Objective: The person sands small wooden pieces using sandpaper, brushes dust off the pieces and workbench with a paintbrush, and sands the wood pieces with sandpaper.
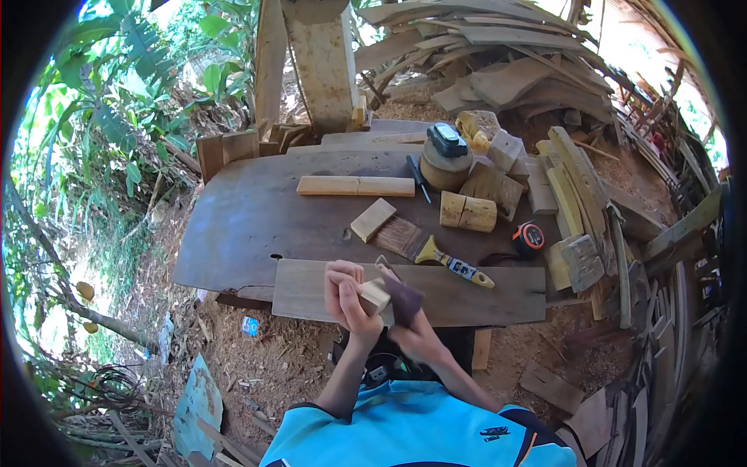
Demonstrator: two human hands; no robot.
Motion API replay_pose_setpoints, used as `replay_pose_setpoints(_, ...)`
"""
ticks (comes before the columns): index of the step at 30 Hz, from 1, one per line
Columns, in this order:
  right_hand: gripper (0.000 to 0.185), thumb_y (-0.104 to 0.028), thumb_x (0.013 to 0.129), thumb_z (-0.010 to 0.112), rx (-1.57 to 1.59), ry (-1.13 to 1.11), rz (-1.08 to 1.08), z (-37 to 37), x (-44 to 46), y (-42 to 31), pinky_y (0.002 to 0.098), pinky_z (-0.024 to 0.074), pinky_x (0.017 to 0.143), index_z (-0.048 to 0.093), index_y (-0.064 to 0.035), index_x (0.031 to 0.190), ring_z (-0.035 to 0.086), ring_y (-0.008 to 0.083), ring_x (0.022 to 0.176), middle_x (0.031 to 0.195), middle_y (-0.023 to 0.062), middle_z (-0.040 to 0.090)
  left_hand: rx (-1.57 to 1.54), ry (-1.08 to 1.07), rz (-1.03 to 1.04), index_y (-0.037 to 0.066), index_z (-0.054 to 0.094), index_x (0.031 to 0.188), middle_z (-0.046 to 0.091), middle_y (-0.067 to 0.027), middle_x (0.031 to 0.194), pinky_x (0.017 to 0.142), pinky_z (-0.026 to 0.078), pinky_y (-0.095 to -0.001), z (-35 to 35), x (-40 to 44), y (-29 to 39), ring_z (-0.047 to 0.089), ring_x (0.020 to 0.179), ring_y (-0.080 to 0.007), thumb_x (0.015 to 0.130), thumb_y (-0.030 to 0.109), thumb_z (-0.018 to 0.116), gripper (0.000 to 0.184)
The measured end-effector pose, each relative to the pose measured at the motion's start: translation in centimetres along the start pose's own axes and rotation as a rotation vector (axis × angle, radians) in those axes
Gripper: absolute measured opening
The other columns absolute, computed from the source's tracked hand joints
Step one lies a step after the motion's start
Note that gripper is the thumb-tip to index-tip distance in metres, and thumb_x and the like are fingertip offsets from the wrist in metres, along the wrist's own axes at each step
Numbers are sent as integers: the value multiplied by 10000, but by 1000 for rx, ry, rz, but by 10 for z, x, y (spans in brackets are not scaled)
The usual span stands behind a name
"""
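My left hand (pixel 348 302) is closed around a small pale wooden block (pixel 376 295), held above the front board of the bench. Close beside it, my right hand (pixel 421 340) grips a folded dark brown sheet of sandpaper (pixel 404 300). The sandpaper is up against the right side of the block, though I cannot tell exactly where they touch. Just beyond my hands lie a wide paintbrush (pixel 455 265) with a yellow handle and another small wooden block (pixel 373 220), which touches its bristles.
On the wooden bench (pixel 233 210) are a long wood strip (pixel 356 186), a screwdriver (pixel 419 179), a cut round wood piece (pixel 468 212), a tape measure (pixel 529 239) and a container (pixel 445 167) with a device (pixel 447 140) on top. Stacked planks (pixel 537 78) stand behind.
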State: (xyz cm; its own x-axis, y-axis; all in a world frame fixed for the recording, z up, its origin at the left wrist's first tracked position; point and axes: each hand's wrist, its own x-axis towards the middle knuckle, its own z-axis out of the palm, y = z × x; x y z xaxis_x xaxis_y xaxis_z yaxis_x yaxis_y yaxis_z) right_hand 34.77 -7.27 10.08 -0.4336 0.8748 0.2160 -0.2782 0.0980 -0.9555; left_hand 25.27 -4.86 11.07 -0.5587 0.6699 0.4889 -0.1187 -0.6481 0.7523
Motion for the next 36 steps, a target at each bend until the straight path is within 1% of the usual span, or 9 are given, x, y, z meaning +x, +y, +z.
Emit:
replay_pose_setpoints(7, 831, 122, 570, 440, -397, -103, -157, 1, -9, -9, 335, 71, 1081, 208, 8, 1360, 132, 264, 1346, 1414, 173, 219, -26, -16, 43, 46, 342, 785, 359, -63, 746, 603, 309, -258, -3, -3, -8, 327, 663, -124, 786, 164, 388, 126)
replay_pose_setpoints(10, 802, 95, 576, 473, 44, 81, 213, -10, 0, 6, 331, 104, 1077, 255, 14, 1343, 169, 269, 1334, 1407, 163, 245, -65, -33, 42, 42, 316, 894, 389, -90, 768, 639, 318, -254, 3, 1, -3, 347, 685, -126, 761, 89, 365, 149)
replay_pose_setpoints(14, 793, 77, 573, 473, 42, 59, 226, -3, -16, -30, 315, 133, 1068, 277, 0, 1337, 203, 250, 1321, 1385, 151, 283, -96, -65, -132, 41, 334, 888, 391, -89, 810, 656, 312, -238, 20, 4, 4, 335, 696, -111, 758, 40, 367, 134)
replay_pose_setpoints(23, 769, 69, 604, 433, -191, 15, -45, -1, -9, -27, 320, 157, 1057, 255, 1, 1349, 222, 244, 1308, 1377, 168, 284, -5, 38, -73, 57, 334, 878, 369, -66, 774, 666, 296, -245, 18, 0, -1, 327, 697, -111, 755, 98, 400, 146)
replay_pose_setpoints(26, 718, -22, 651, 463, 120, 113, 562, -8, -9, -13, 312, 192, 1037, 262, 13, 1340, 260, 226, 1272, 1339, 154, 317, -49, 69, -41, 53, 333, 887, 369, -68, 786, 680, 296, -247, 18, 2, 0, 336, 726, -107, 748, 73, 410, 161)
replay_pose_setpoints(29, 565, -149, 757, 458, -53, 82, 177, 1, -15, -34, 242, 311, 633, 343, -12, 1293, 394, 127, 743, 955, 73, 488, -9, -28, -56, 52, 336, 895, 372, -68, 806, 691, 297, -245, 24, 2, 4, 335, 733, -109, 754, 54, 393, 152)
replay_pose_setpoints(31, 513, -251, 834, 419, -58, 88, 297, -5, -14, -26, 212, 373, 486, 354, -25, 1290, 456, 87, 565, 838, 44, 546, -11, -24, -89, 54, 340, 903, 379, -71, 842, 719, 299, -238, 22, 5, 5, 338, 749, -114, 759, 39, 391, 153)
replay_pose_setpoints(34, 615, -473, 914, 295, 74, 243, 417, -12, -15, 17, 277, 424, 759, 294, -21, 1332, 524, 118, 900, 1049, 77, 552, -58, -40, -95, 55, 345, 906, 384, -69, 859, 734, 302, -237, 25, 8, 3, 344, 765, -115, 765, 43, 404, 152)
replay_pose_setpoints(36, 595, -495, 907, 319, 295, 296, 70, 5, -26, -10, 279, 371, 872, 408, -12, 1243, 489, 111, 1021, 1118, 70, 534, -53, -84, -93, 56, 351, 903, 385, -66, 863, 739, 302, -237, 28, 4, 4, 345, 773, -113, 768, 42, 413, 149)
